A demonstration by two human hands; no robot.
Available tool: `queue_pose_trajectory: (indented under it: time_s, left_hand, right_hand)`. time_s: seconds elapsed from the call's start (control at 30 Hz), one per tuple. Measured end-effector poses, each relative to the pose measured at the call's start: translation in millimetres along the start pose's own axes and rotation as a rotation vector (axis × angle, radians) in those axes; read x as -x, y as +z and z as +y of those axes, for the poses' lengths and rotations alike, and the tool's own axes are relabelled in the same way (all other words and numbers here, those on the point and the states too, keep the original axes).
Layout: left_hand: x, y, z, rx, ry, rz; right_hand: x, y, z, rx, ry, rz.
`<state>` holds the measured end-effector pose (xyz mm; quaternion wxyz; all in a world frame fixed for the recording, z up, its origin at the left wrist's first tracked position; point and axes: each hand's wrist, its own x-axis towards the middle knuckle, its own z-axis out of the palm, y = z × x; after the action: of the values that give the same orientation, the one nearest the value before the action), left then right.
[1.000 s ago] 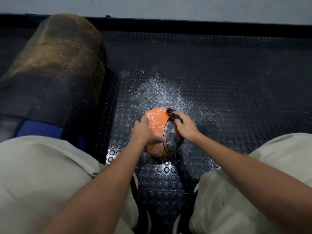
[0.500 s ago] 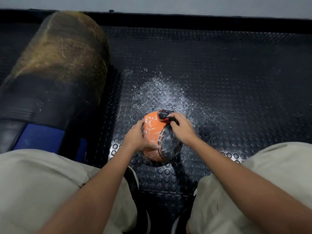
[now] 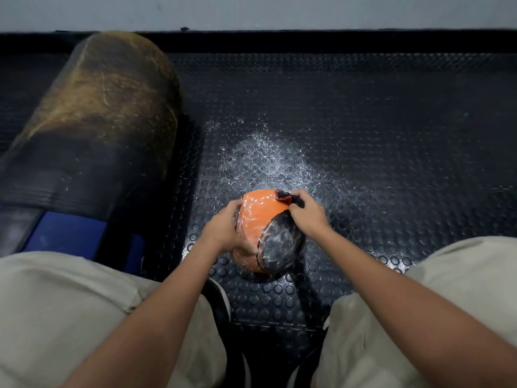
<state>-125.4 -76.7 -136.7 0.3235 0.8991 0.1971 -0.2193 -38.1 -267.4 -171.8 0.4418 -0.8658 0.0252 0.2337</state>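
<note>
- The black studded rubber floor [image 3: 391, 121] fills the view up to a pale wall; a patch of white wet flecks [image 3: 268, 161] lies on it just beyond the ball.
- A big dark roll [image 3: 92, 130] with a worn brown top lies at the left, with something blue [image 3: 64, 233] under its near end.
- Knees in pale trousers [image 3: 70, 303] frame the bottom edge.
- The orange and black ball [image 3: 257, 217] sits low over the floor between the knees, streaked white.
- The left hand [image 3: 221, 231] grips the ball's left side, fingers curled round it.
- The right hand [image 3: 307, 217] has its fingers closed round a cloth.
- The dark red cloth [image 3: 289, 198] is pressed against the ball's top right.
</note>
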Motion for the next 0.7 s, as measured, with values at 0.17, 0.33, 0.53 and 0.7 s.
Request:
queue_pose_trajectory:
  time_s: [0.17, 0.33, 0.53, 0.7]
  left_hand:
    - [-5, -4, 0, -0.026, 0.001, -0.026]
    - [-10, -5, 0, 0.013, -0.017, -0.036]
    - [-17, -10, 3, 0.005, -0.043, -0.060]
    - [-16, -8, 5, 0.017, -0.040, -0.067]
  right_hand:
    - [9, 12, -10, 0.069, -0.185, -0.052]
    - [4, -3, 6, -0.011, -0.025, -0.005]
    - [8, 1, -2, 0.065, -0.195, -0.059]
    - [2, -10, 14, 0.062, -0.090, -0.032]
